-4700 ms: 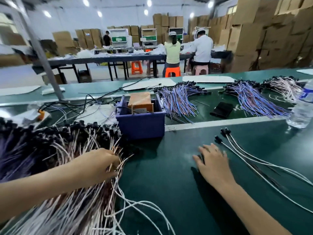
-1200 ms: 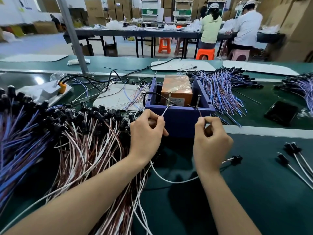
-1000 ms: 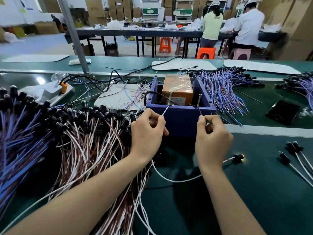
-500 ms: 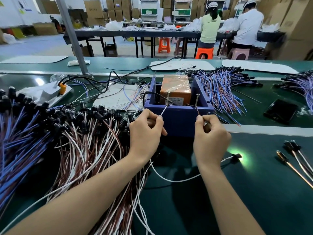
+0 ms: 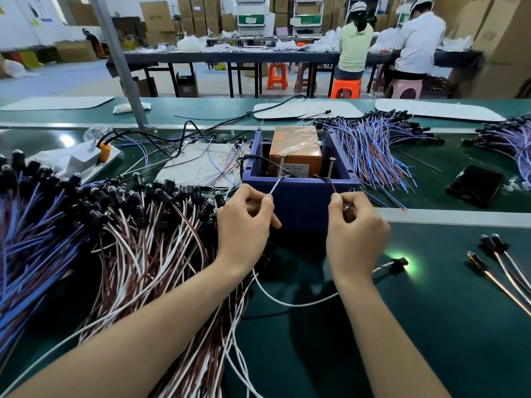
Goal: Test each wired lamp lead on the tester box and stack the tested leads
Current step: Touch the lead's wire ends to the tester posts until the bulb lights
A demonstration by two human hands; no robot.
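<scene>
The blue tester box [image 5: 298, 202] stands mid-table with an orange block inside and two upright screws at its near rim. My left hand [image 5: 244, 225] pinches the lead's white wire end against the left screw [image 5: 281, 166]. The brown wire end is pinched by my right hand [image 5: 356, 234] and held at the right screw [image 5: 330, 169]. The lead's white wire [image 5: 287, 301] loops under my wrists to its black lamp [image 5: 398, 262], which lies on the mat glowing green. A large pile of brown-and-white leads [image 5: 138, 225] lies at the left. Three leads [image 5: 497, 251] lie at the right.
Bundles of blue-and-red leads [image 5: 373, 150] lie behind the box and at the far left [image 5: 26, 239]. A black phone [image 5: 474, 185] rests at the right. A white power strip with an orange plug [image 5: 102, 147] and black cables sit back left. Two people sit at a far table.
4.7 s ago my hands were down at the pile and on the mat; since then they hold a lead's ends to the screws. The lamp went from dark to glowing within the last second.
</scene>
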